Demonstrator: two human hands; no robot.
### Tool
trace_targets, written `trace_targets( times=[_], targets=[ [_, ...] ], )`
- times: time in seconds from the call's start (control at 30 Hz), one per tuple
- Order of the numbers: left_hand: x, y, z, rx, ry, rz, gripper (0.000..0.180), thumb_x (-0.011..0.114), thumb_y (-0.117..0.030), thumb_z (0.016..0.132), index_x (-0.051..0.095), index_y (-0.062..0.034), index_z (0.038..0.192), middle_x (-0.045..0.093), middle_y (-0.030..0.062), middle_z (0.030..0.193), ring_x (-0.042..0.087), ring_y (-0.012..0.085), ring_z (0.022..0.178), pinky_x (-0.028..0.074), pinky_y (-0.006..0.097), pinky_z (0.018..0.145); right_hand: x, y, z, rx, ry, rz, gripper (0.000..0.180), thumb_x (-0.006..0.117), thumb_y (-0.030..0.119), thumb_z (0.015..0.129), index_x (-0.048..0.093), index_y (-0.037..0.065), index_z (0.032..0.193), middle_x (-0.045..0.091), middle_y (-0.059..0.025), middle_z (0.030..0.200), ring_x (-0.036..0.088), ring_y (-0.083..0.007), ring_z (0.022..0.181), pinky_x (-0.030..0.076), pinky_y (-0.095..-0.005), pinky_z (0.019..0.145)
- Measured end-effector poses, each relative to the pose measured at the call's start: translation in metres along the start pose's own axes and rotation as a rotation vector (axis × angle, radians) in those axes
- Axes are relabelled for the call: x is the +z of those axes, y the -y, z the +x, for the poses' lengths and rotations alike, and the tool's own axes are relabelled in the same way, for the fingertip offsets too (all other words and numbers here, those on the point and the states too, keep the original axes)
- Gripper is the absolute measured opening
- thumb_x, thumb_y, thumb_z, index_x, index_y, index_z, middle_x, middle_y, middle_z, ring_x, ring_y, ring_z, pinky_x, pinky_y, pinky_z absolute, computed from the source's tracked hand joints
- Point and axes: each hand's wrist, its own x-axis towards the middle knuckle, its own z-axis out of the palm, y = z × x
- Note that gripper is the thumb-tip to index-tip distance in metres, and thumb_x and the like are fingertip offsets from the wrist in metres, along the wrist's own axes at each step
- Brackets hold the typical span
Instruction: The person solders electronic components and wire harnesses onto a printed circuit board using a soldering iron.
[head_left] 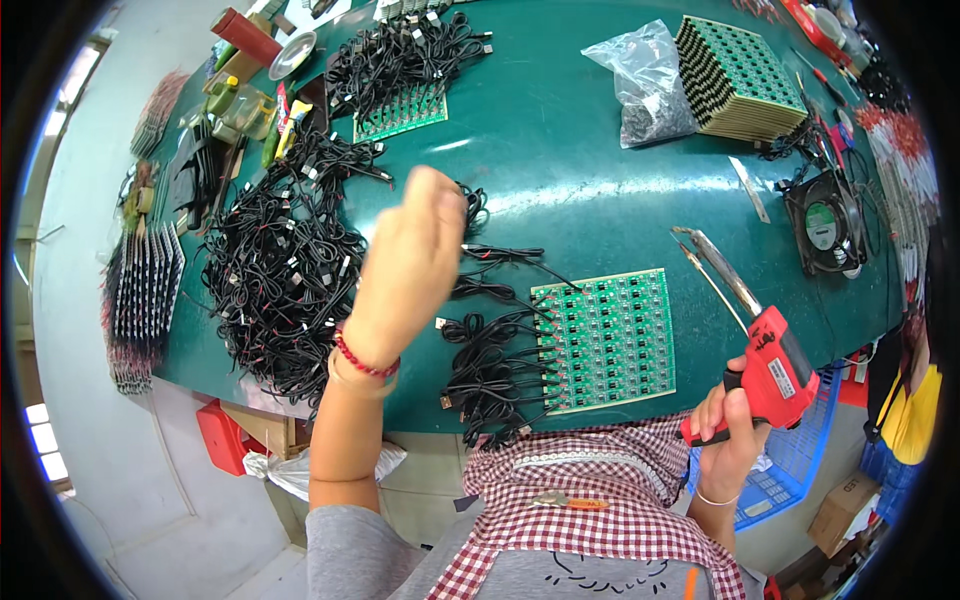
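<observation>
We hold a red soldering gun [772, 368] in our right hand [728, 432], fingers wrapped round its grip, its long metal tip angled up and away over the green table [560, 150]. Our left hand [410, 262] is raised above the table, blurred, holding nothing we can make out, a red bead bracelet [362, 360] on the wrist. Between the hands lies a green circuit board panel [606, 338] with black cables [485, 360] attached along its left edge. A big heap of black cables [275, 270] lies to the left. Farther off sit a stack of boards [738, 78], a clear plastic bag [648, 85] and a small black fan [825, 225].
</observation>
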Motion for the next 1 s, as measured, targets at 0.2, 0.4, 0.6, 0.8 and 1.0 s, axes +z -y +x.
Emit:
trace_targets(
  times=[0.2,0.4,0.6,0.8,1.0],
  targets=[
    [0.022,-0.057,-0.042,-0.340,0.805,-0.707,0.016,0.034,-0.013,0.101,0.044,-0.0020,0.094,0.046,-0.0008,0.051,0.038,0.0064,0.043,0.033,0.023,0.046,0.052,0.006,0.004,0.163,0.044,-0.060,0.040,0.063,-0.003,0.084,0.048,-0.001,0.121,0.061,-0.0078,0.088,0.061,-0.0141,0.071,0.051,-0.0277,0.063],
    [0.037,-0.071,-0.069,-0.250,0.823,-0.498,0.014,0.037,-0.010,0.098,0.043,-0.0006,0.090,0.050,0.0018,0.051,0.047,0.0105,0.044,0.039,0.028,0.047,0.058,-0.004,0.012,0.018,0.196,-0.298,0.018,0.067,-0.002,0.083,0.062,0.001,0.100,0.064,-0.0022,0.089,0.061,-0.0074,0.077,0.049,-0.0222,0.066],
    [0.047,-0.067,-0.082,-0.222,0.809,-0.600,0.010,0.046,-0.007,0.093,0.045,-0.0001,0.086,0.054,0.0041,0.057,0.051,0.0103,0.050,0.041,0.027,0.048,0.056,-0.010,0.010,-0.058,0.195,-0.373,0.012,0.067,0.001,0.084,0.062,0.000,0.095,0.064,-0.0009,0.083,0.059,-0.0063,0.072,0.048,-0.0226,0.064],
    [0.054,-0.065,-0.092,-0.128,0.621,-0.632,0.009,0.056,-0.003,0.086,0.048,0.0006,0.085,0.054,0.0076,0.059,0.050,0.0108,0.049,0.039,0.028,0.045,0.043,-0.009,0.015,0.308,0.319,-0.113,0.044,0.066,0.001,0.082,0.047,0.000,0.121,0.061,-0.0062,0.087,0.061,-0.0145,0.078,0.050,-0.0287,0.068],
    [0.056,-0.070,-0.091,-0.296,0.631,-0.686,0.008,0.055,-0.002,0.085,0.050,0.0017,0.079,0.059,0.0022,0.065,0.051,0.0033,0.057,0.040,0.022,0.050,0.049,-0.008,0.007,0.133,0.236,-0.305,0.012,0.065,0.003,0.083,0.061,0.001,0.093,0.061,-0.0003,0.082,0.058,-0.0087,0.071,0.047,-0.0250,0.064]
  ],
)
